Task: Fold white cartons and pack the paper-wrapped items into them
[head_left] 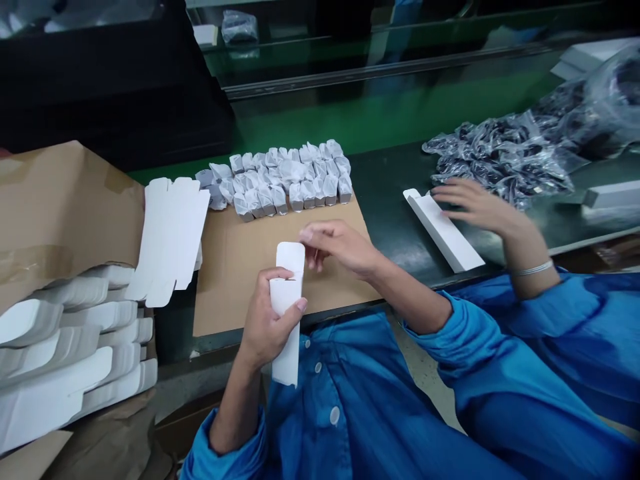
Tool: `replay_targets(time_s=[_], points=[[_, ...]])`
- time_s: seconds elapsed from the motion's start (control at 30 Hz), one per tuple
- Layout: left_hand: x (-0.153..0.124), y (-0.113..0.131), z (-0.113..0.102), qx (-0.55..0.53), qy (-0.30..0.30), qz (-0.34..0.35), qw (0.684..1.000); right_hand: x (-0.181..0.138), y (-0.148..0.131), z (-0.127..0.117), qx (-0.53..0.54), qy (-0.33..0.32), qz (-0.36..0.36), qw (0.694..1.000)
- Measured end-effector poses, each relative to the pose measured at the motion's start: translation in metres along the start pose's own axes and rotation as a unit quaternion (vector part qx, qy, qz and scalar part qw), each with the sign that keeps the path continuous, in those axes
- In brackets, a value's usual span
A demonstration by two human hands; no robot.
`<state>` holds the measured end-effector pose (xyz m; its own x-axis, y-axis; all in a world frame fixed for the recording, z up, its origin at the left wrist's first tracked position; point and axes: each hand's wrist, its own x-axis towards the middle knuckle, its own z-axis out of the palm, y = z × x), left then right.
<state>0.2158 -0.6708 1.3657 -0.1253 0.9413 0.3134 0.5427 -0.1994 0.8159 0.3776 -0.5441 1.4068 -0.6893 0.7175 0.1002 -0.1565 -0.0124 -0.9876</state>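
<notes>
My left hand is wrapped round a narrow white carton, held upright above my blue smock. Its rounded top flap stands open. My right hand has its fingers curled and pinched together at the right edge of that flap. Both hands hover over a brown cardboard sheet at the near edge of the green table. Behind the sheet lie rows of small parts wrapped in white bags.
Flat white carton blanks and stacks of them rest on a brown cardboard box at the left. At the right a co-worker's hand, wearing a bracelet, touches another white carton. Clear bags of dark parts are piled beyond it.
</notes>
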Motion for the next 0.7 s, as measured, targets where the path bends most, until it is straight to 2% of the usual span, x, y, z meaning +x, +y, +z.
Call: replay_targets(time_s=[0.07, 0.27, 0.4, 0.53, 0.6, 0.7], points=[[0.001, 0.003, -0.003, 0.062, 0.003, 0.034, 0.998, 0.0, 0.001, 0.003, 0.014, -0.049, 0.03, 0.998], [0.001, 0.0, -0.003, 0.154, 0.002, 0.082, 0.985, -0.009, 0.005, 0.011, 0.03, -0.09, 0.035, 0.995], [-0.002, -0.009, 0.009, 0.126, 0.077, 0.101, 0.984, -0.018, 0.009, 0.018, 0.018, -0.056, -0.014, 0.998], [-0.006, -0.011, 0.018, 0.069, 0.153, 0.16, 0.973, -0.025, 0.006, 0.023, -0.006, -0.043, -0.049, 0.998], [-0.008, -0.007, 0.017, 0.059, 0.148, 0.156, 0.975, -0.029, 0.004, 0.025, -0.02, -0.05, -0.062, 0.997], [-0.011, -0.001, 0.011, 0.069, 0.101, 0.127, 0.984, -0.034, 0.002, 0.028, -0.098, -0.046, -0.115, 0.987]])
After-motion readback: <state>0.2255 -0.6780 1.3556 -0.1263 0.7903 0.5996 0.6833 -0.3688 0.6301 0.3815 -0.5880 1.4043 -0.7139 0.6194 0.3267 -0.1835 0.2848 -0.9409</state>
